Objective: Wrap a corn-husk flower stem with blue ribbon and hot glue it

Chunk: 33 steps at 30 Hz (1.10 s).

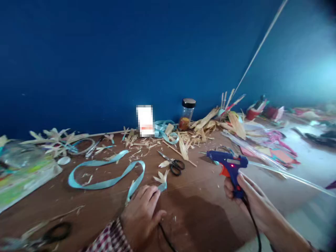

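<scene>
Right hand [246, 196] is wrapped tight around the handle of a blue glue gun [228, 164], held up just above the brown table [204, 210] with the nozzle pointing left. There's a little red light glowing on its side, and its black cord [253, 220] hangs down past the wrist. Left hand [143, 210], coming out of a checked sleeve [110, 241], lies palm down on the table with the fingers bent and the fingertips on one end of a light blue ribbon [105, 183]. Honestly can't tell if it's pinching that end or just pressing on it. The ribbon loops away to the left across the tabletop. Just beyond those fingertips sits a small dried-leaf flower [162, 177], and a bit further back a pair of black-handled scissors [173, 164] lies open. Behind all that, along the dark blue wall [105, 52], there's a messy heap of dried leaf strips [183, 140], a clear jar [187, 113] with a black lid standing upright, and more blue ribbon bunched next to it. Off to the right there's a pile of coloured paper [273, 150], to the left a crinkly plastic bag [23, 171], and a second pair of scissors [56, 232] lies blurry at the near left edge.
</scene>
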### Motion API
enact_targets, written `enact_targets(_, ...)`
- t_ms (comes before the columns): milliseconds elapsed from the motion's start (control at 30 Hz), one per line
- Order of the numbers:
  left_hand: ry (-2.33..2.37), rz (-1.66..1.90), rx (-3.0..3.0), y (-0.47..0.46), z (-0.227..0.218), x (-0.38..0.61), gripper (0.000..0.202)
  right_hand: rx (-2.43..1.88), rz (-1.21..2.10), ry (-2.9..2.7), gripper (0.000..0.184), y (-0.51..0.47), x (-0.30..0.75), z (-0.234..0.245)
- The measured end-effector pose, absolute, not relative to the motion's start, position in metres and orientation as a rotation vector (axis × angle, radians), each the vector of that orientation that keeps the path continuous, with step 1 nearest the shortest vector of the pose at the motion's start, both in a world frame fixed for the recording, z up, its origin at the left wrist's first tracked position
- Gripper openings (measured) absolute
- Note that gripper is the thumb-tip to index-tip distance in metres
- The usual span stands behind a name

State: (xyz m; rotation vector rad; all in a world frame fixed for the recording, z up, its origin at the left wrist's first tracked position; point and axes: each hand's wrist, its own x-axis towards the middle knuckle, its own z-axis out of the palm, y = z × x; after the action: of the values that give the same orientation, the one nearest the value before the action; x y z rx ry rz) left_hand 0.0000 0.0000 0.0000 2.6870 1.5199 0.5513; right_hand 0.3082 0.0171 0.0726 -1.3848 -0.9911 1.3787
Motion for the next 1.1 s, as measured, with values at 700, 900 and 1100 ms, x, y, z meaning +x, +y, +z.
enact_targets(700, 1.585, 0.442, 2.523, -0.005, 0.018, 0.0, 0.038, -1.456, 1.251, -1.979, 0.036, 0.01, 0.256, 0.057)
enact_targets(900, 1.605, 0.463, 2.553, -0.006, 0.016, 0.002, 0.043, -1.471, 1.287, -1.95, 0.034, 0.017, 0.249, 0.052)
enact_targets(1100, 1.633, 0.465, 2.542, -0.005, 0.017, 0.003, 0.045, -1.511, 1.274, -1.974, 0.035, 0.021, 0.247, 0.05)
